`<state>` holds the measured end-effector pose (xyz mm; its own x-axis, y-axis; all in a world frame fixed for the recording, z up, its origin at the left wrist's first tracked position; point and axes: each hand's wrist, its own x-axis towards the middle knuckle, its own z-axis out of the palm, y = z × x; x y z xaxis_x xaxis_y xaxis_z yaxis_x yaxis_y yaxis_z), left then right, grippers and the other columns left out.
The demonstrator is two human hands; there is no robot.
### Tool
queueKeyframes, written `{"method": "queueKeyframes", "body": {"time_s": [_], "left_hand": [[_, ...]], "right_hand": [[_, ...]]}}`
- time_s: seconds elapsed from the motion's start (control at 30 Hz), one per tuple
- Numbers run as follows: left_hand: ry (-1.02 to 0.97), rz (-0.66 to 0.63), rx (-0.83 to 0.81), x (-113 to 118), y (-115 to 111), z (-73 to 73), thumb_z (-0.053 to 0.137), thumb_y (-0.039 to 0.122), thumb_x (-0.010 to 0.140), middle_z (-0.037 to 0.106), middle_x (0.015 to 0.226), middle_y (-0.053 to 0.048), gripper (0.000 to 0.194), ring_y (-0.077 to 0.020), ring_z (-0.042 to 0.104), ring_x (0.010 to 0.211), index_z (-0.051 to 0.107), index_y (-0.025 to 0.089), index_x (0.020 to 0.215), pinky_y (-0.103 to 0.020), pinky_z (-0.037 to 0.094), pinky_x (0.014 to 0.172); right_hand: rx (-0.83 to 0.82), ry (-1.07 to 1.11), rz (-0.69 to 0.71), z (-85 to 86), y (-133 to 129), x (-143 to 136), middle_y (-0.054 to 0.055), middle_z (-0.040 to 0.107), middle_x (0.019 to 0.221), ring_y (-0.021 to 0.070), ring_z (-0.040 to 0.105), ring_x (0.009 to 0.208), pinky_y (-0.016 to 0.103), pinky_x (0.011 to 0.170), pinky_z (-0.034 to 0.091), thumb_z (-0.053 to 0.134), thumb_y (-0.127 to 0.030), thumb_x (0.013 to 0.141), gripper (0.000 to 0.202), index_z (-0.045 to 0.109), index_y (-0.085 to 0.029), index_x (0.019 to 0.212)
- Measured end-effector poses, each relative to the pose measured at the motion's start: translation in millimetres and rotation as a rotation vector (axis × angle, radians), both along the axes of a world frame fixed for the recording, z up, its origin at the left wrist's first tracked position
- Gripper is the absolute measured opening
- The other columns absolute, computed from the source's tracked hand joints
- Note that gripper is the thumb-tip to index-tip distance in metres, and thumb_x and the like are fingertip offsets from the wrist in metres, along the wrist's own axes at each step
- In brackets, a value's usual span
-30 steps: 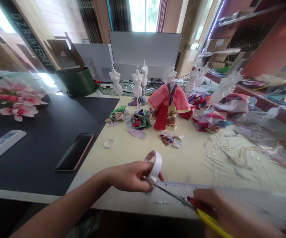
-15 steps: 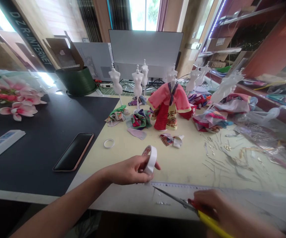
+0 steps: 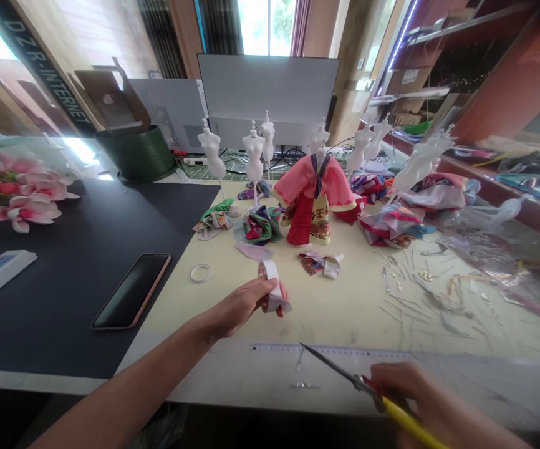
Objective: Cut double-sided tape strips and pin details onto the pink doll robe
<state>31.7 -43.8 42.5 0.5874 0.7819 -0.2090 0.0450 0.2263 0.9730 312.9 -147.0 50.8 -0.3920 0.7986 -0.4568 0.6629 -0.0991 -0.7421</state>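
A roll of white tape (image 3: 270,274) is in my left hand (image 3: 244,304), whose fingers are closed round it; a short loose end sticks out at its lower right. My right hand (image 3: 408,390) grips scissors (image 3: 345,374) with red and yellow handles, their blades together and pointing up and left. The blade tip is over a clear ruler (image 3: 340,351) lying near the table's front edge. Just below the ruler is a short row of small shiny beads (image 3: 305,386). Fabric scraps (image 3: 319,264) lie beyond the tape roll.
A miniature pink and red robe (image 3: 317,193) stands on a form among several white mannequins (image 3: 254,153). Folded doll clothes lie around them. At left are a phone (image 3: 132,290), a white ring (image 3: 200,272) and a power strip (image 3: 1,274). Chains and strips (image 3: 401,287) lie at right.
My left hand has lifted the tape roll up and left, off the ruler's end, and turned it; a loose tape end now shows. The scissors have shifted slightly.
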Motion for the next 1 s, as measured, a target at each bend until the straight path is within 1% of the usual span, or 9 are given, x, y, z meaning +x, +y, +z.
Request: {"method": "queueKeyframes", "body": {"time_s": [0.1,0.23,0.3,0.4,0.5,0.6,0.73,0.9,1.0], "left_hand": [[-0.077,0.068,-0.028,5,3,-2.1,0.03,0.033,0.093,0.061,0.087,-0.005,0.034,-0.0178,0.052,0.082,0.054,0.016,0.076,-0.033,0.034,0.084],[-0.141,0.092,-0.061,6,7,-8.0,0.03,0.03,0.093,0.062,0.103,-0.006,0.032,-0.02,0.05,0.1,0.051,0.017,0.074,-0.033,0.032,0.086],[-0.141,0.116,-0.049,7,8,-10.9,0.031,0.031,0.093,0.064,0.098,-0.007,0.031,-0.0203,0.052,0.099,0.053,0.016,0.076,-0.033,0.033,0.085],[-0.139,0.157,-0.021,8,9,-13.6,0.034,0.035,0.092,0.065,0.083,-0.007,0.029,-0.0194,0.056,0.086,0.055,0.015,0.088,-0.033,0.036,0.082],[-0.094,0.195,0.013,7,9,-13.3,0.035,0.037,0.092,0.064,0.077,-0.005,0.03,-0.0186,0.059,0.079,0.053,0.014,0.096,-0.033,0.039,0.079],[0.123,0.19,0.117,2,12,-12.1,0.032,0.037,0.091,0.063,0.077,-0.004,0.03,-0.0169,0.059,0.072,0.05,0.014,0.099,-0.032,0.043,0.073],[0.613,0.095,0.439,-15,23,-14.0,0.031,0.033,0.089,0.064,0.078,-0.005,0.028,-0.0172,0.059,0.071,0.052,0.015,0.092,-0.029,0.043,0.066],[0.875,0.082,0.623,-39,32,-14.4,0.041,0.032,0.085,0.058,0.07,-0.004,0.024,-0.0182,0.052,0.062,0.052,0.018,0.068,-0.029,0.033,0.057],[0.979,0.053,0.727,-47,33,-13.2,0.042,0.028,0.084,0.056,0.069,-0.004,0.024,-0.0201,0.052,0.065,0.051,0.018,0.063,-0.03,0.031,0.059]], "right_hand": [[-0.012,0.008,0.001,-0.7,1,2,-0.001,0.051,0.065,0.0113,0.044,0.059,0.021,0.051,0.034,0.073,-0.046,0.061,0.033,0.061,-0.018,0.073],[-0.025,0.033,-0.013,-2.3,0,3,-0.001,0.049,0.064,0.0108,0.041,0.057,0.022,0.05,0.033,0.071,-0.051,0.062,0.036,0.061,-0.018,0.073],[-0.019,0.048,-0.022,-3.3,-1,4,-0.001,0.049,0.064,0.0108,0.04,0.058,0.021,0.049,0.032,0.07,-0.052,0.062,0.037,0.061,-0.018,0.073],[-0.007,0.066,-0.03,-4.7,-1,4,-0.001,0.049,0.063,0.0107,0.04,0.057,0.021,0.049,0.031,0.072,-0.051,0.06,0.036,0.061,-0.018,0.071],[0.003,0.069,-0.041,-6.6,-3,5,-0.001,0.048,0.064,0.0107,0.04,0.057,0.022,0.048,0.031,0.074,-0.047,0.058,0.034,0.06,-0.018,0.068],[0.014,0.076,-0.053,-9.1,-3,6,-0.001,0.048,0.063,0.0109,0.041,0.057,0.022,0.048,0.032,0.074,-0.045,0.059,0.032,0.059,-0.018,0.066],[0.002,0.103,-0.089,-11.7,-6,5,-0.002,0.048,0.062,0.0106,0.042,0.055,0.021,0.047,0.031,0.074,-0.046,0.058,0.033,0.058,-0.018,0.067],[-0.107,0.141,-0.139,-16.8,-10,6,-0.003,0.047,0.059,0.0091,0.041,0.051,0.021,0.045,0.03,0.071,-0.05,0.063,0.036,0.057,-0.019,0.076],[-0.137,0.132,-0.125,-22.2,-6,9,-0.004,0.044,0.056,0.0085,0.037,0.051,0.021,0.046,0.028,0.071,-0.056,0.061,0.042,0.056,-0.019,0.074]]}}
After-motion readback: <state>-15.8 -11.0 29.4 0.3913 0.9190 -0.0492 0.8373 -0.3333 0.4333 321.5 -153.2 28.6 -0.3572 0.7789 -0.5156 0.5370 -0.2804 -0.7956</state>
